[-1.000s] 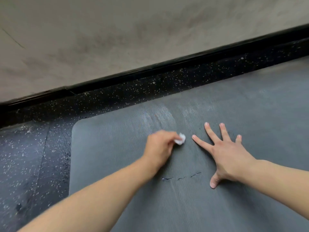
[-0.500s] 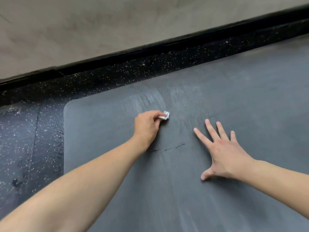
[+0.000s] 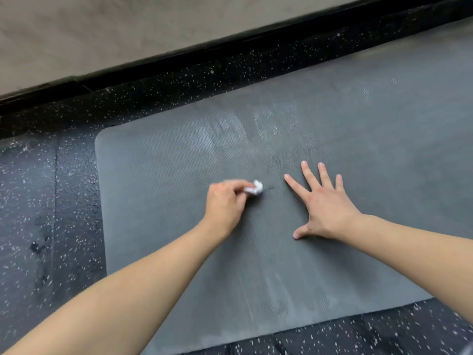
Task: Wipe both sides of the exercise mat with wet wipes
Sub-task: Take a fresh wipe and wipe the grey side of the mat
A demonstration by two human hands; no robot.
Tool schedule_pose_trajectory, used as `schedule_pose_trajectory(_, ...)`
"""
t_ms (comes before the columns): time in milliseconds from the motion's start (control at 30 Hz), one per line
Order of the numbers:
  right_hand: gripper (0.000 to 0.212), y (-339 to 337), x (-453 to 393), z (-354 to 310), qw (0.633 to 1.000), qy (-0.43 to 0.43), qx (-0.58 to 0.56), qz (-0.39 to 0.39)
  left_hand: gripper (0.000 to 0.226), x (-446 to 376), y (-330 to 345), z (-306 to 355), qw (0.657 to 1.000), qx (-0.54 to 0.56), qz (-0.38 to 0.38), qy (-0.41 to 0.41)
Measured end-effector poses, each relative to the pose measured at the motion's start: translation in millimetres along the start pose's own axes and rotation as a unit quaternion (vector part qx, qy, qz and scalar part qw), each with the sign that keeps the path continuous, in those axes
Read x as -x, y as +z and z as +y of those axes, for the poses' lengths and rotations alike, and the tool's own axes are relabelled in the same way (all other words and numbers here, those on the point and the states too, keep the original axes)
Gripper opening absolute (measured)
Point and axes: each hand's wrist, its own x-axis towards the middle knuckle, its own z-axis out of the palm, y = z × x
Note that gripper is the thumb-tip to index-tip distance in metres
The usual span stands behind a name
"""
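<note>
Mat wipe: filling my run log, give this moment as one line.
left hand: grips wipe on mat | right hand: flat, pressing mat

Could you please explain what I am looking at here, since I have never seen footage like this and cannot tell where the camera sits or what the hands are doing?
There is no machine here: the camera is worn on a person's head and looks forward and down at their own two bare hands. A grey exercise mat lies on a dark speckled floor, close to a pale wall. The left hand pinches a small crumpled white wipe against the mat. The right hand lies flat on the mat with its fingers spread, probably steadying it. Paler streaks on the mat may be damp or dried wiping marks.
</note>
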Motion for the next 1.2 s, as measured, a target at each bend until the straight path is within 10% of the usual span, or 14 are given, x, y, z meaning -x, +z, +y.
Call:
schedule_pose_trajectory(133, 0.158, 35, 39, -5, 0.999, -0.020, 0.025, -0.019, 0.025, 22, 19, 6, 0.997, -0.040, 0.029, -0.065)
schedule_pose_trajectory(433, 0.159, 59, 41, -3, 0.997, -0.034, 0.064, -0.003, 0.025, 172, 48, 16, 0.978, -0.002, -0.155, 0.141)
schedule_pose_trajectory(800, 0.155, 107, 102, 28, 0.984, -0.141, 0.107, -0.017, 0.014, 176, 46, 19, 0.997, -0.002, -0.074, 0.032)
schedule_pose_trajectory(1200, 0.148, 119, 108, 28, 0.985, -0.154, 0.072, -0.007, 0.022, 228, 62, 26, 0.961, 0.035, -0.229, 0.150)
